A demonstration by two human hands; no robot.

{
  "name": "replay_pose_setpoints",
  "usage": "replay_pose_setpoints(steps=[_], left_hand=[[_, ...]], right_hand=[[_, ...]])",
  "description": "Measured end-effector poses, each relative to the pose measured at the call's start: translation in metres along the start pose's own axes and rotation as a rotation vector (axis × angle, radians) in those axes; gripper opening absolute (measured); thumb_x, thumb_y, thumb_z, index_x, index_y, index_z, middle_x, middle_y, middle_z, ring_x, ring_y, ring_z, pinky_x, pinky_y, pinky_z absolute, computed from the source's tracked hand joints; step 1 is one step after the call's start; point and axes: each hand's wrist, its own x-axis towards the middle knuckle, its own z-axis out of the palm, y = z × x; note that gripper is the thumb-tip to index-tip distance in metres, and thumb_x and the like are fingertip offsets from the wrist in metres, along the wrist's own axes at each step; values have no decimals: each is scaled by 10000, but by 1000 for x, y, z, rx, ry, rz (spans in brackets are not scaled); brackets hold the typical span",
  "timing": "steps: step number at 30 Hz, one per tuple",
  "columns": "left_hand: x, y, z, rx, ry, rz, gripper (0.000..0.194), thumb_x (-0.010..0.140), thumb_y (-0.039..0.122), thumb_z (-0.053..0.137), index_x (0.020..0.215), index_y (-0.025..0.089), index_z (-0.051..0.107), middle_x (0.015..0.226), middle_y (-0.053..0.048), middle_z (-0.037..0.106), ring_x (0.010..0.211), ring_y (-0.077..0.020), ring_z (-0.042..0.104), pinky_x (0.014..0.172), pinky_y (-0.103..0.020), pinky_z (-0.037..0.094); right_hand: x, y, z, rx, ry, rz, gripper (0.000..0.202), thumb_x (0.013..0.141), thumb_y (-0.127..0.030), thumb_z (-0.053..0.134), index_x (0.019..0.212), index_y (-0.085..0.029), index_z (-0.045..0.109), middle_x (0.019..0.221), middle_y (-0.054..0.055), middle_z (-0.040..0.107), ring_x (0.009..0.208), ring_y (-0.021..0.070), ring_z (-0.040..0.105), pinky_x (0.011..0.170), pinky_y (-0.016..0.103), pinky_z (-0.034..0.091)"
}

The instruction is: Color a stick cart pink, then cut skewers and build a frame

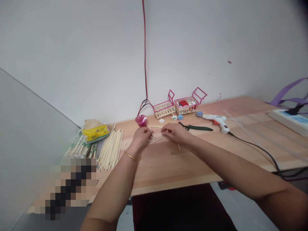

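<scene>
My left hand (144, 137), with a gold bangle at the wrist, pinches a short pale wooden stick (151, 131) over the middle of the table. Just to its right, my right hand (175, 133) has its fingers closed on thin pale sticks (157, 140) that reach toward the left hand. The two hands are close but apart. The tip of another stick (179, 147) shows below the right hand. Behind the hands is a small clear cup (141, 120) with magenta contents. How the sticks meet between the fingers is too small to tell.
Two small stick-built carts (164, 109) stand by the wall. Green-handled pliers (201, 128) and a white glue gun (222, 123) lie right. A power strip (291, 120) is far right. Left are loose sticks (111, 149) and a yellow packet (96, 133) on bundled sticks.
</scene>
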Motion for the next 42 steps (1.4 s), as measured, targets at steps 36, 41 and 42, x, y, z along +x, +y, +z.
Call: replay_pose_setpoints(steps=[36, 41, 42], left_hand=[[-6, 8, 15, 620, -106, -32, 170, 722, 246, 592, 685, 126, 706, 622, -86, 667, 594, -150, 585, 614, -257, 434], [-8, 11, 13, 636, -110, -36, 223, 747, 282, 569, 676, 126, 711, 623, -97, 668, 599, -160, 586, 607, -263, 429], [-8, 11, 12, 643, -122, -36, 234, 749, 292, 567, 663, 126, 709, 615, -98, 664, 596, -162, 584, 604, -265, 428]], right_hand=[[2, 13, -7, -345, -205, 47, 147, 797, -214, 534, 873, -166, 652, 958, 90, 668, 871, 199, 583, 703, 261, 367], [5, 19, -2, -305, -123, 115, 285, 797, -239, 561, 1068, -153, 583, 934, 77, 665, 803, 186, 574, 669, 260, 361], [6, 20, -2, -320, -120, 117, 278, 808, -247, 553, 1067, -152, 587, 943, 84, 660, 813, 190, 575, 681, 264, 363]])
